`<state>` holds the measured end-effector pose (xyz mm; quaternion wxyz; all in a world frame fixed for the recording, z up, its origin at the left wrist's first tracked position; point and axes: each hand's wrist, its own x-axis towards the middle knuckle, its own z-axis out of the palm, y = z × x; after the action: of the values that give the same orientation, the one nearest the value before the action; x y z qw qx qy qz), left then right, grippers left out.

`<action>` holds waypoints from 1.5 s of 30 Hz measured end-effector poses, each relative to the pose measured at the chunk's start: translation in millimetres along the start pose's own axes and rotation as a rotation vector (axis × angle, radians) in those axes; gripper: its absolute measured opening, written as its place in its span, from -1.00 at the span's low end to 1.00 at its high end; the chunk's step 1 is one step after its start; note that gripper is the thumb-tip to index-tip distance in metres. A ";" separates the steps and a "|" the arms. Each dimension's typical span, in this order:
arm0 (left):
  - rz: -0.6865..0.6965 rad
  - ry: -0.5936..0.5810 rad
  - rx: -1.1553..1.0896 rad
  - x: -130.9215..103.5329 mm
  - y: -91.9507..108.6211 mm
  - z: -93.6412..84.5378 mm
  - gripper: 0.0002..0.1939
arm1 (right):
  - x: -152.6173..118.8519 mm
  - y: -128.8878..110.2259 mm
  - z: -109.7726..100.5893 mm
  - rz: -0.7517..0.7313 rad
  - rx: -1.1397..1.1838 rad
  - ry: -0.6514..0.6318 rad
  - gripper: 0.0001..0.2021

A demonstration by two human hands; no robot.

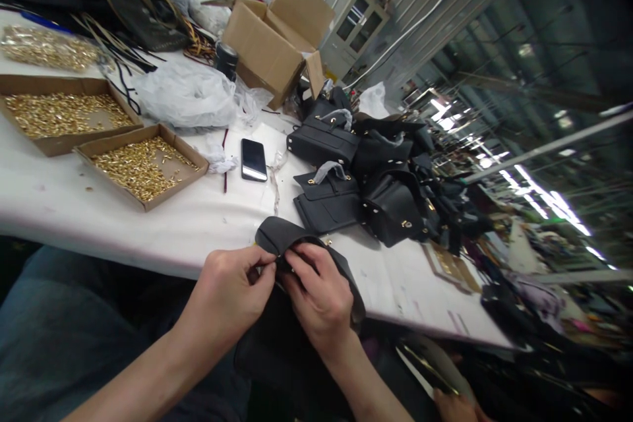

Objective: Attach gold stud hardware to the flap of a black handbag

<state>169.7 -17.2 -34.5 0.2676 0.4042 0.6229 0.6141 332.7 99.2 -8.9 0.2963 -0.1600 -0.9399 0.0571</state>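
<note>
A black handbag [281, 234] lies across my lap and against the table edge, its flap raised toward me. My left hand [237, 283] pinches at the flap's edge, thumb and forefinger closed on a tiny piece that I cannot make out. Close beside it, my right hand [316, 290] grips the bag's black leather, fingers curled over the edge. A bit of gold hardware [328, 242] shows just past the right fingers. The bag's lower body is in shadow below my hands.
Two cardboard trays, a nearer one [143, 204] and a farther one [54, 145], hold small gold metal pieces. A phone [254, 159] lies mid-table. Several finished-looking black handbags [329, 198] are piled to the right. Behind stands an open carton [262, 46]. Another person's hand [455, 405] shows lower right.
</note>
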 end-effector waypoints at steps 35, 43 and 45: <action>0.143 0.148 0.015 -23.1 10.4 18.4 -0.78 | 1.5 5.5 1.5 -0.171 -0.055 0.103 -0.57; 0.108 0.140 -0.001 -19.8 17.2 19.1 -0.78 | 2.4 5.5 2.6 -0.092 0.079 0.138 -0.58; 0.090 0.135 0.000 -20.4 17.0 19.5 -0.77 | 1.4 4.8 3.0 -0.089 0.072 0.144 -0.58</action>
<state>199.7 -24.8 -23.1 0.1970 0.3896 0.6206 0.6514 331.2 104.1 -11.6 0.3708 -0.1109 -0.9197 0.0660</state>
